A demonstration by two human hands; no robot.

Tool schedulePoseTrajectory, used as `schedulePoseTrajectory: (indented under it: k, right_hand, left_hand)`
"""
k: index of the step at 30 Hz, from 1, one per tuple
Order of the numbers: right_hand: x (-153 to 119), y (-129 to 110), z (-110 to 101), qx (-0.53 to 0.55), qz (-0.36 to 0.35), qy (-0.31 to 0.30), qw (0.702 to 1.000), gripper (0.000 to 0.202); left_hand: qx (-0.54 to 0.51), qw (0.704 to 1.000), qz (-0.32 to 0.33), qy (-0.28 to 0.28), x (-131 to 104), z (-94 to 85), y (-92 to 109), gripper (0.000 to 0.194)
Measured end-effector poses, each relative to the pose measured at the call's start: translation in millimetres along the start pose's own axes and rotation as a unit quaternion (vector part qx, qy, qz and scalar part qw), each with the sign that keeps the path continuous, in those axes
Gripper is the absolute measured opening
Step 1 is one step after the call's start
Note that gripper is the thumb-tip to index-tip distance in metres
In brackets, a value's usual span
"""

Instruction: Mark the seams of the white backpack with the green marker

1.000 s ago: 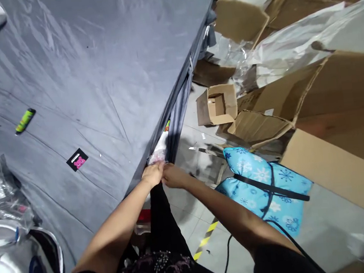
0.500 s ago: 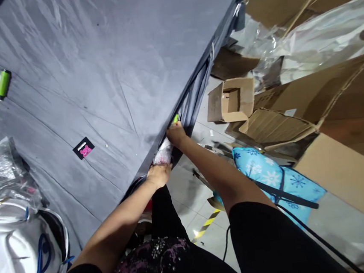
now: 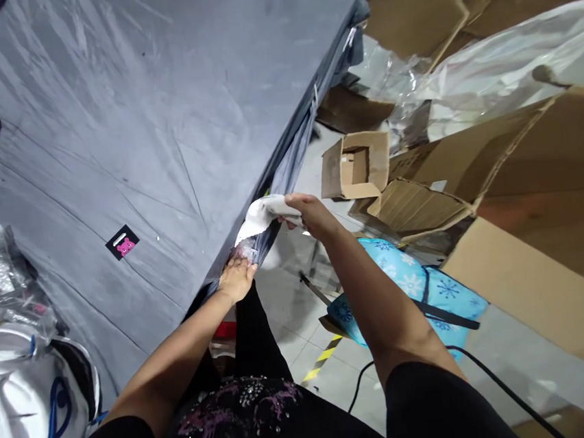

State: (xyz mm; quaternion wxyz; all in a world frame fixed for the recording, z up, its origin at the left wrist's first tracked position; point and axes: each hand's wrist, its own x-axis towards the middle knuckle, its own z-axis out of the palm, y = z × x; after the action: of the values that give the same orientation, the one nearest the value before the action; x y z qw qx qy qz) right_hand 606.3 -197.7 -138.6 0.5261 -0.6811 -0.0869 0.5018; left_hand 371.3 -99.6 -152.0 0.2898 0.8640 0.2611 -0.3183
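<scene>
Pinching the white sheet (image 3: 263,212) between thumb and fingers, my right hand (image 3: 317,216) is closed on its outer end, just beside the edge of the grey tabletop (image 3: 122,125). From there the sheet curves down to a clear, pink-flecked plastic wrap (image 3: 246,249), where my left hand (image 3: 236,281) lies palm down with the fingers pointing forward; whether those fingers grip or only press, I cannot tell. I judge the sheet light and limp, thin enough to crease or tear, so a broad hold along its end should suit it better than a fingertip at one corner. The plastic is probably slick, and a flat palm over it ought to steady it. My left forearm runs nearly straight up from the lower left; my right arm reaches in from the lower right, its forearm angled up and leftward toward the sheet.
</scene>
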Motion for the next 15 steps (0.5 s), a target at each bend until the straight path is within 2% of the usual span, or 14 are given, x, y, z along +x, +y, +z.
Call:
schedulePoseTrajectory:
  k: [4, 7, 10, 12, 15]
  right_hand:
    - [-28.2, -4.3, 2.0, 0.12, 0.011, -0.002, 0.993, 0.052]
    - [-44.0, -14.7, 0.1, 0.186, 0.013, -0.009, 0.982, 0.051]
    - [-51.0, -32.0, -1.0, 0.233, -0.019, 0.019, 0.972, 0.046]
    - [-53.6, -47.4, 3.1, 0.197, -0.065, 0.047, 0.977, 0.042]
    - [-64.3, -72.7, 17.0, 0.066, -0.152, 0.064, 0.984, 0.031]
  left_hand:
    - [-0.015, 0.999, -0.001, 0.031, -3.0, 1.3, -3.5, 0.046]
    - [-0.041, 0.999, 0.008, 0.026, -4.0, 5.8, -5.7, 0.048]
    - [-0.086, 0.996, 0.019, 0.021, -6.7, 9.6, -7.2, 0.051]
    - [-0.128, 0.991, 0.028, 0.031, -16.1, 5.9, -7.1, 0.058]
    - [-0.2, 0.976, 0.047, 0.074, -45.8, -12.4, -3.5, 0.062]
